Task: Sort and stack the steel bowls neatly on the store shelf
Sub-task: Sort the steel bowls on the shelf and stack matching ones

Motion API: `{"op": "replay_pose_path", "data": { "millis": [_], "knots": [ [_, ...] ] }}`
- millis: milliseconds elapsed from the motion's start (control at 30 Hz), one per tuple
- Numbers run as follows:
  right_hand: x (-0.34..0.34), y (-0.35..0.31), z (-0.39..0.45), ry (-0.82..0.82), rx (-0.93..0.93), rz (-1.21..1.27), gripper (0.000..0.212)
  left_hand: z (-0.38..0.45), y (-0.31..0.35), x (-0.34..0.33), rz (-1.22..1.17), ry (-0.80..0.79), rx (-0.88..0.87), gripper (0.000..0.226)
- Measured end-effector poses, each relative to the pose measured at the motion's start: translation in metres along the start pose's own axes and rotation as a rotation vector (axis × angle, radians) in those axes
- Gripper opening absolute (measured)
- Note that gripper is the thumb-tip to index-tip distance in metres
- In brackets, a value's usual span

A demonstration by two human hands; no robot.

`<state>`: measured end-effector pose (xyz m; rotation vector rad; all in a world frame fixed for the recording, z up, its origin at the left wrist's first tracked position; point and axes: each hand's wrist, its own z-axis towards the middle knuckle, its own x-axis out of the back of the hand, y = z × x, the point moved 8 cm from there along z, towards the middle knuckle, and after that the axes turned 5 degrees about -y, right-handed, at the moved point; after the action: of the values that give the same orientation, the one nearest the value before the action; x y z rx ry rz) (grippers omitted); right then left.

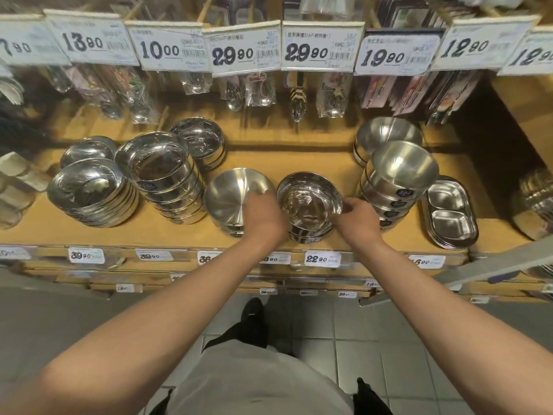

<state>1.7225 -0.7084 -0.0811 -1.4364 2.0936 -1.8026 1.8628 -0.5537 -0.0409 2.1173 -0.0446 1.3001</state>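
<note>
- Now reaching over the wooden shelf [299, 157] with both bare arms, from a head-down view.
- Left hand [263, 218] resting on the near-right rim of the matte bowl [227, 194]; fingers [258, 195] curled over that rim, grip closed on the bowl.
- Matte bowl sitting on top of a short stack at centre-left of the shelf, slightly tilted.
- Right hand [357, 218] pinching the right rim of the shiny bowl [308, 197]; grip clamped on the rim.
- Shiny bowl lying on top of a low stack just beside the matte bowl, the two rims near but apart.
- Standing left of centre: tall stack of straight-sided bowls [163, 175], flatter stack [89, 193] at far left, smaller stack [202, 140] behind.
- Standing right: leaning stack of deep bowls [398, 178], another bowl stack [386, 134] behind it, divided trays [449, 211] at the shelf's right end.
- Hanging above: price tags [309, 46] and packaged spoons [236, 94].
</note>
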Motion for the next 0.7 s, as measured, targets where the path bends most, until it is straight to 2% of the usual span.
{"op": "replay_pose_path", "data": {
  "millis": [100,167,267,300,400,533,700],
  "knots": [
    [-0.002,0.004,-0.005,0.041,0.01,0.1,0.017,-0.012,-0.006,-0.01,-0.159,0.01,0.021,0.036],
    [-0.005,0.011,-0.007,0.059,-0.029,0.164,0.018,-0.02,-0.014,-0.026,-0.273,-0.046,0.098,0.03],
    [-0.014,0.02,-0.006,-0.014,-0.148,0.299,0.053,-0.022,-0.023,-0.044,-0.442,-0.13,0.188,0.043],
    [-0.017,0.022,-0.006,-0.058,-0.164,0.352,0.056,-0.021,-0.023,-0.045,-0.499,-0.131,0.19,0.045],
    [-0.022,0.022,-0.009,-0.143,-0.121,0.431,0.038,-0.017,-0.019,-0.042,-0.571,-0.113,0.164,0.039],
    [-0.02,0.024,-0.013,-0.102,-0.106,0.474,0.016,-0.005,-0.017,-0.038,-0.504,-0.127,0.151,0.035],
    [-0.017,0.025,-0.014,-0.043,-0.101,0.395,0.012,0.0,-0.011,-0.03,-0.295,-0.149,0.151,0.039]
  ]
}}
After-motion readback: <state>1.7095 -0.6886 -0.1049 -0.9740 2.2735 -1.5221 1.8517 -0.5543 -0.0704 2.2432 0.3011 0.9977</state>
